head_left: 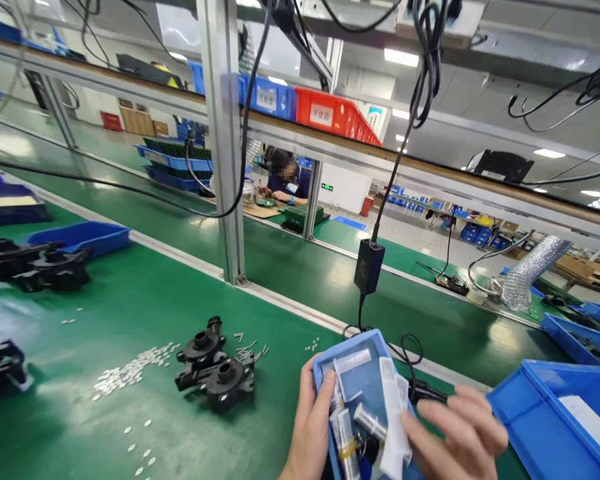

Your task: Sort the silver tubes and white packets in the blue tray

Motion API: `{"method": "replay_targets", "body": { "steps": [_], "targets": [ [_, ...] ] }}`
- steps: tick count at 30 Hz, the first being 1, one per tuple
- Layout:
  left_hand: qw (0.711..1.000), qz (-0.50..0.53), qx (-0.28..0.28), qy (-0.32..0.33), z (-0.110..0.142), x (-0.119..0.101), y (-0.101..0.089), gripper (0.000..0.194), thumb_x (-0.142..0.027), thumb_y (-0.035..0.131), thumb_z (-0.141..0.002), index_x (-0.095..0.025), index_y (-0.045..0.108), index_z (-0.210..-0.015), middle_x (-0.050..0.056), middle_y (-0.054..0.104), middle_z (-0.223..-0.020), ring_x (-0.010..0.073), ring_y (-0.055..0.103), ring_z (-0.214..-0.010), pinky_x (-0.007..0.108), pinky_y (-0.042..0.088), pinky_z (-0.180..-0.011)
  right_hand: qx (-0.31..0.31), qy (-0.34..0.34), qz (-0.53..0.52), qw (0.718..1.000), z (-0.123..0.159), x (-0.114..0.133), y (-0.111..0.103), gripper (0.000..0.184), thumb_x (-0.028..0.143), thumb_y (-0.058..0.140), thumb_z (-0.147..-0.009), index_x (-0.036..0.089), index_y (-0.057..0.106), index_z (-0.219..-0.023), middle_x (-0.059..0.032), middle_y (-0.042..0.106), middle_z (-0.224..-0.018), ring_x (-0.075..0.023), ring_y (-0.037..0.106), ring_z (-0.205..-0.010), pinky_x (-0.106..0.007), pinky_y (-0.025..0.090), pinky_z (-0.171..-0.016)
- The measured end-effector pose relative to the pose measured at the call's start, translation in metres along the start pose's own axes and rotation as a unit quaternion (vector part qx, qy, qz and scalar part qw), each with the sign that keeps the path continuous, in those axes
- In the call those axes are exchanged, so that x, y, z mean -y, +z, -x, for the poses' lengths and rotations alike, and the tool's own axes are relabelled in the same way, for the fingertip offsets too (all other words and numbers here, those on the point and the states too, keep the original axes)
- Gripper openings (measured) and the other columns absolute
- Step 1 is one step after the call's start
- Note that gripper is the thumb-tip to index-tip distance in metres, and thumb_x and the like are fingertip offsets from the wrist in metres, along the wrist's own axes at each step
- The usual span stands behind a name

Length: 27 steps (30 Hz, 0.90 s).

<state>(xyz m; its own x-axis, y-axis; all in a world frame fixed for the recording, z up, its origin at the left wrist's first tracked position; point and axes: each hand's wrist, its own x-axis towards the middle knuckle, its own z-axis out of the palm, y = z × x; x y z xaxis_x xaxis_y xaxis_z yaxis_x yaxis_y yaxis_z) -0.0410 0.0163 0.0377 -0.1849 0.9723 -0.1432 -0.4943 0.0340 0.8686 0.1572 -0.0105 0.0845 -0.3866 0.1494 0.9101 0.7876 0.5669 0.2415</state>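
My left hand (314,420) grips the left side of a small blue tray (353,380), thumb over its rim. The tray holds clear syringe-like tubes (345,427) and a small metal cylinder (369,420). My right hand (460,433) hovers over the tray's right side with fingers stretched out and slightly blurred, close to a white plastic packet (394,413). Two black plastic pump housings (215,367) lie on the green mat (130,300) to the left of the tray.
Small white parts (130,367) and tiny screws (250,343) are scattered on the mat. More black housings (35,263) and a blue bin (83,237) sit far left. A large blue bin (555,420) is at right. A black power adapter (369,267) hangs from cables. Another person (287,180) works opposite.
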Motion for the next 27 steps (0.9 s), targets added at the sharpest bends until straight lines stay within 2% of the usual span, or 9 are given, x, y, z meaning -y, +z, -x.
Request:
{"method": "replay_targets", "body": {
  "steps": [3, 7, 11, 14, 16, 19, 22, 25, 27],
  "targets": [
    [1.000, -0.001, 0.019, -0.010, -0.001, 0.002, -0.001, 0.056, -0.071, 0.063, -0.092, -0.029, 0.057, -0.127, -0.001, 0.072, -0.119, 0.0225, 0.064, -0.115, 0.029, 0.051, -0.103, 0.019, 0.039, -0.053, 0.998, -0.019, -0.020, -0.009, 0.030, -0.001, 0.074, -0.089, 0.026, 0.078, -0.103, -0.0067, 0.068, -0.107, -0.0317, 0.053, -0.110, -0.050, 0.048, -0.092],
    [1.000, 0.006, 0.018, -0.021, -0.004, 0.005, 0.001, 0.049, -0.067, 0.065, -0.093, -0.028, 0.060, -0.121, -0.002, 0.072, -0.116, 0.0200, 0.063, -0.113, 0.026, 0.050, -0.103, 0.034, 0.089, -0.094, 0.991, -0.026, -0.031, -0.011, 0.027, -0.005, 0.076, -0.088, 0.021, 0.077, -0.097, -0.0083, 0.068, -0.105, -0.0323, 0.054, -0.110, -0.050, 0.043, -0.090],
    [0.998, 0.018, 0.026, -0.062, -0.008, 0.009, 0.005, 0.041, -0.059, 0.065, -0.096, -0.027, 0.060, -0.121, -0.003, 0.072, -0.116, 0.0191, 0.063, -0.111, 0.026, 0.050, -0.099, 0.158, 0.095, -0.152, 0.971, -0.025, -0.035, -0.006, 0.022, -0.002, 0.071, -0.093, 0.019, 0.073, -0.099, -0.0092, 0.066, -0.111, -0.0310, 0.051, -0.116, -0.051, 0.046, -0.094],
    [0.991, 0.015, 0.048, -0.125, -0.012, 0.013, 0.006, 0.042, -0.058, 0.064, -0.096, -0.026, 0.058, -0.124, -0.001, 0.073, -0.117, 0.0215, 0.067, -0.107, 0.030, 0.052, -0.095, 0.313, 0.113, -0.178, 0.926, -0.019, -0.035, 0.000, 0.018, 0.005, 0.065, -0.100, 0.022, 0.070, -0.102, -0.0092, 0.061, -0.127, -0.0340, 0.042, -0.134, -0.058, 0.047, -0.104],
    [0.987, -0.002, 0.067, -0.145, -0.014, 0.014, 0.005, 0.045, -0.060, 0.064, -0.096, -0.026, 0.057, -0.124, 0.000, 0.074, -0.114, 0.0224, 0.068, -0.104, 0.031, 0.052, -0.094, 0.424, 0.137, -0.183, 0.876, -0.013, -0.032, 0.003, 0.017, 0.020, 0.078, -0.096, 0.026, 0.068, -0.109, -0.0087, 0.055, -0.142, -0.0378, 0.031, -0.147, -0.068, 0.043, -0.113],
    [0.986, -0.036, 0.087, -0.136, -0.015, 0.013, 0.003, 0.048, -0.064, 0.066, -0.094, -0.027, 0.056, -0.124, -0.001, 0.075, -0.110, 0.0215, 0.068, -0.100, 0.030, 0.052, -0.090, 0.535, 0.151, -0.172, 0.814, -0.004, -0.026, 0.006, 0.055, 0.040, 0.098, -0.076, 0.027, 0.067, -0.119, -0.0125, 0.043, -0.156, -0.0424, 0.014, -0.158, -0.077, 0.024, -0.125],
    [0.986, -0.064, 0.103, -0.115, -0.017, 0.014, 0.002, 0.048, -0.064, 0.068, -0.093, -0.028, 0.058, -0.123, -0.002, 0.075, -0.110, 0.0202, 0.067, -0.099, 0.027, 0.051, -0.088, 0.525, 0.114, -0.125, 0.834, 0.002, -0.025, 0.010, 0.036, 0.026, 0.086, -0.087, 0.022, 0.067, -0.117, -0.0171, 0.040, -0.158, -0.0419, 0.008, -0.160, -0.077, 0.012, -0.128],
    [0.981, -0.072, 0.123, -0.130, -0.020, 0.018, 0.001, 0.046, -0.064, 0.066, -0.094, -0.027, 0.060, -0.121, -0.001, 0.074, -0.113, 0.0201, 0.066, -0.101, 0.027, 0.050, -0.089, 0.471, 0.098, -0.085, 0.873, 0.003, -0.031, 0.011, 0.022, 0.018, 0.067, -0.097, 0.021, 0.065, -0.119, -0.0179, 0.044, -0.153, -0.0408, 0.011, -0.160, -0.078, 0.014, -0.127],
    [0.978, -0.067, 0.128, -0.150, -0.023, 0.021, 0.000, 0.046, -0.064, 0.065, -0.095, -0.028, 0.061, -0.122, -0.001, 0.074, -0.118, 0.0202, 0.066, -0.103, 0.028, 0.051, -0.091, 0.465, 0.105, -0.098, 0.874, 0.000, -0.032, 0.009, 0.024, 0.020, 0.062, -0.101, 0.023, 0.063, -0.125, -0.0170, 0.046, -0.152, -0.0389, 0.014, -0.159, -0.078, 0.020, -0.126]
  ]
}}
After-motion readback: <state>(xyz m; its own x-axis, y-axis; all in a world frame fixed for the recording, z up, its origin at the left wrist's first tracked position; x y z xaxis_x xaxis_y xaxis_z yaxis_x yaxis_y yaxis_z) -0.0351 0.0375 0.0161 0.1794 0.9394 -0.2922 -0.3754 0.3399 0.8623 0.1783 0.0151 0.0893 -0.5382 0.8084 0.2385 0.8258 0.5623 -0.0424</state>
